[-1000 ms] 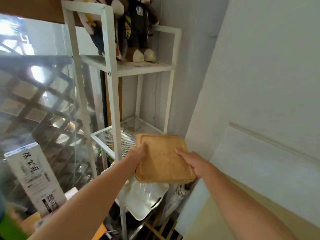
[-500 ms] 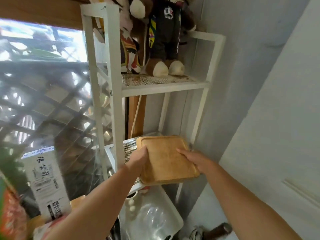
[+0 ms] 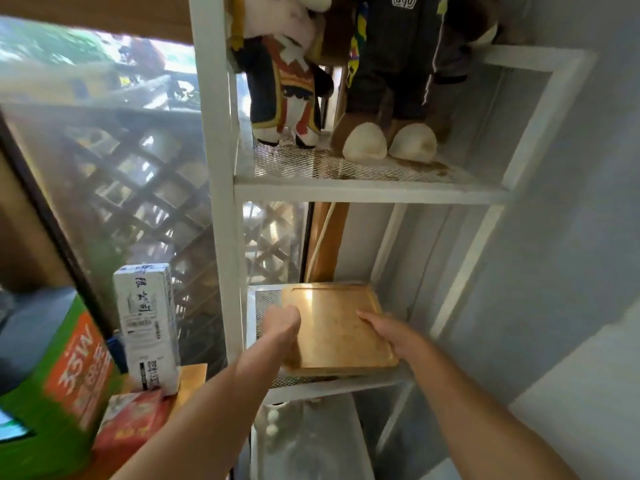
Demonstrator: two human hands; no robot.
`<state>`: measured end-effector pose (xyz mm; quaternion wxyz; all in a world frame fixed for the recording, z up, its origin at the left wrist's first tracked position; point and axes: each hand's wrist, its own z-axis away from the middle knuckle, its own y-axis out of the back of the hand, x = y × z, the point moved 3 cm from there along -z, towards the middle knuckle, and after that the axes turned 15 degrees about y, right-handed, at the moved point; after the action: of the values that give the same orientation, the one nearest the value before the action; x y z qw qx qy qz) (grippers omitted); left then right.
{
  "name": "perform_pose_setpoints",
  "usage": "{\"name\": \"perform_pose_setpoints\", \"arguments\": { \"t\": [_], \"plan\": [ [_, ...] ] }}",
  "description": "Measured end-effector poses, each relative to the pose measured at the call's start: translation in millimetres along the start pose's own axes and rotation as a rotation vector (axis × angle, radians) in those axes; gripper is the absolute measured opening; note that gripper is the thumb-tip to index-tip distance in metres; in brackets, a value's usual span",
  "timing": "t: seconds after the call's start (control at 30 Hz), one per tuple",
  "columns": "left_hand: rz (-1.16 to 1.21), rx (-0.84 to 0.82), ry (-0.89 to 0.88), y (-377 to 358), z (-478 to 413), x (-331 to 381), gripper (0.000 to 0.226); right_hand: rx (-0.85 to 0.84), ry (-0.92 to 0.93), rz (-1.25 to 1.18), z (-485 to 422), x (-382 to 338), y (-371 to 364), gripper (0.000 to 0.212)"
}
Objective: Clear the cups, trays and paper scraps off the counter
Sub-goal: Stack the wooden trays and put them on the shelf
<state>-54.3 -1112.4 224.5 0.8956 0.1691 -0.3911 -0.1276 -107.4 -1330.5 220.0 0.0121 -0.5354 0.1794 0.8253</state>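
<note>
A flat wooden tray [image 3: 334, 327] lies on the mesh middle shelf of a white metal rack [image 3: 221, 188], its near edge at the shelf's front rail. My left hand [image 3: 281, 323] grips the tray's left edge. On the right side, my right hand [image 3: 388, 332] holds the tray with fingers laid over its rim. Both forearms reach in from below. No cups or paper scraps are in view.
Two plush toys [image 3: 346, 74] stand on the rack's upper shelf. A white carton [image 3: 147, 323], a green-and-orange box [image 3: 59, 386] and a red packet [image 3: 131, 420] sit left of the rack. A window with wooden lattice [image 3: 114, 161] is behind; a grey wall [image 3: 571, 254] stands at right.
Both hands have carried the tray up and forward from in front of the rack onto its middle shelf. The view has moved closer and tilted up.
</note>
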Motion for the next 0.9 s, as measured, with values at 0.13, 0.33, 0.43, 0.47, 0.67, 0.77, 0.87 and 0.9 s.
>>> {"name": "perform_pose_setpoints", "arguments": {
  "t": [0.13, 0.33, 0.43, 0.47, 0.67, 0.77, 0.87, 0.9],
  "plan": [
    [-0.014, 0.066, 0.018, -3.4, -3.6, -4.1, 0.027, -0.012, 0.058, 0.08, -9.6, -4.6, -4.8, 0.067],
    [-0.11, 0.141, 0.037, -1.0, -4.7, -5.2, 0.044, 0.041, 0.147, 0.336, -20.1, -4.9, -11.5, 0.067],
    [-0.145, 0.17, 0.04, 1.1, -5.5, -8.7, 0.044, 0.103, 0.154, 0.47, -18.8, -1.6, -13.3, 0.072],
    [-0.137, 0.169, 0.037, 1.3, -4.5, -10.0, 0.043, 0.129, 0.151, 0.513, -17.5, -0.6, -12.9, 0.073],
    [-0.08, 0.091, -0.036, 5.6, -3.8, -14.5, 0.03, 0.071, 0.247, 0.582, -12.2, -5.8, -8.1, 0.042],
    [-0.162, 0.05, -0.083, 7.8, -3.4, -20.0, 0.029, -0.005, 0.267, 0.509, -5.9, -3.9, -3.8, 0.047],
    [-0.34, -0.006, -0.131, 6.6, 4.1, -24.3, 0.047, -0.035, 0.258, 0.487, -2.3, -1.0, -0.4, 0.055],
    [-0.4, -0.026, -0.146, 6.7, 7.4, -25.4, 0.06, -0.047, 0.257, 0.493, -0.3, -1.8, 0.2, 0.057]
  ]
}}
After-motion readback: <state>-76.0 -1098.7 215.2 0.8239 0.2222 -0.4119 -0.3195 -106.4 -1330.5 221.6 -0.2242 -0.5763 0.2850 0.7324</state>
